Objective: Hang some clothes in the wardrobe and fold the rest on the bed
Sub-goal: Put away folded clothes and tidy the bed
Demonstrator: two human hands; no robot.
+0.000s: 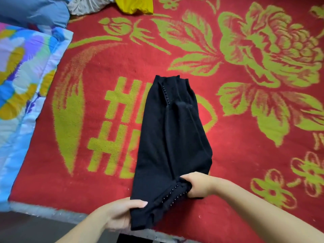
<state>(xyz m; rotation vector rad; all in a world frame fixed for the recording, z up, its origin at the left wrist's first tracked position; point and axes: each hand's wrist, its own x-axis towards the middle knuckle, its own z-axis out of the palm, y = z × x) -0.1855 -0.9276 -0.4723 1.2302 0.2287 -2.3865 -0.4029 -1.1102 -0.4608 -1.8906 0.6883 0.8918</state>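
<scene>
A black garment with a row of small pearl-like beads lies lengthwise on the red bed cover, folded into a long narrow shape. My left hand grips its near left corner at the bed's edge, thumb on top. My right hand holds the near right corner, fingers curled round the bunched beaded edge. The far end of the garment lies flat near the middle of the bed.
A floral blue and yellow quilt lies along the left side. At the far edge sit a blue pillow, a white cloth and a yellow garment. The bed's near edge runs below my hands.
</scene>
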